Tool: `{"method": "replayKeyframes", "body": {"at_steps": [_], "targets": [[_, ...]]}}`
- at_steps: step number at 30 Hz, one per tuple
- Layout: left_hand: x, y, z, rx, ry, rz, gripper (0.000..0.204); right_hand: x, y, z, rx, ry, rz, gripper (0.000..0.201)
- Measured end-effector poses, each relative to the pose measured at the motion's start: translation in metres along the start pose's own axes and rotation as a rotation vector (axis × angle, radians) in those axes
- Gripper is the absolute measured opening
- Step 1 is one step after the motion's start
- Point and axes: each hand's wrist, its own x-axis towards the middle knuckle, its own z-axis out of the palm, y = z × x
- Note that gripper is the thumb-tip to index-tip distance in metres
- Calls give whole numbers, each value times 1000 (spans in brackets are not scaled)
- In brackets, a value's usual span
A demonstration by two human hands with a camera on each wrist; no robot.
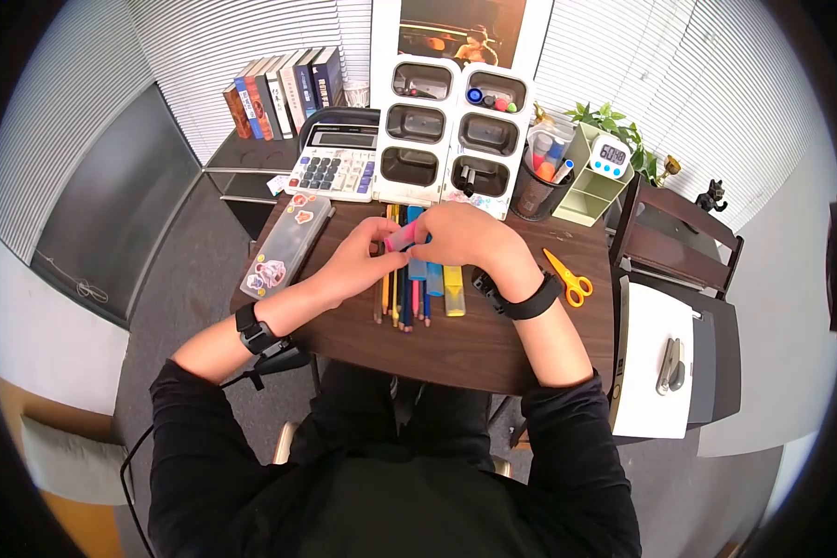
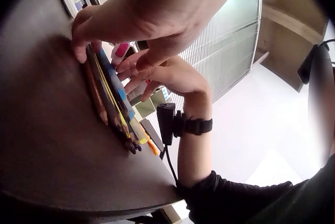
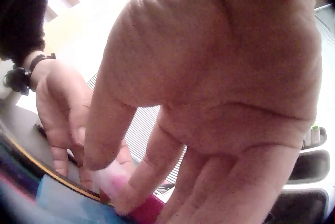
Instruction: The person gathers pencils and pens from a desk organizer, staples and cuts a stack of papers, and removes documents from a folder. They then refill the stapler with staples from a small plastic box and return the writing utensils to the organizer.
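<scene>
A pink highlighter (image 1: 400, 236) lies across the top of a row of pencils and pens on the dark table. My right hand (image 1: 470, 234) pinches it between thumb and fingers, as the right wrist view also shows on the highlighter (image 3: 112, 182). Close by its other end is my left hand (image 1: 358, 256), its loosely bent fingers down beside the row in the left wrist view. Coloured pencils (image 1: 405, 312) lie side by side under both hands, points toward me. Alongside them are blue highlighters (image 1: 434, 281) and a yellow highlighter (image 1: 454, 296). The hands hide the row's middle.
A clear pencil case (image 1: 288, 244) with stickers lies left, below a calculator (image 1: 337, 167). White stacked bins (image 1: 449, 126) stand at the back beside a mesh pen holder (image 1: 536, 193). Orange scissors (image 1: 572, 279) lie right. A stapler (image 1: 670, 365) rests on white paper (image 1: 646, 372).
</scene>
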Motion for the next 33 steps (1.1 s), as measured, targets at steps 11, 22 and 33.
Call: {"method": "replayKeyframes", "body": {"at_steps": [11, 22, 33], "targets": [[-11, -1, -12, 96, -87, -14, 18, -2, -1, 8, 139, 115, -157, 20], [-6, 21, -22, 325, 99, -293, 62, -2, 25, -6, 32, 97, 172, 31], [10, 18, -3, 382, -91, -184, 77, -1, 13, -5, 120, -48, 161, 44]]}}
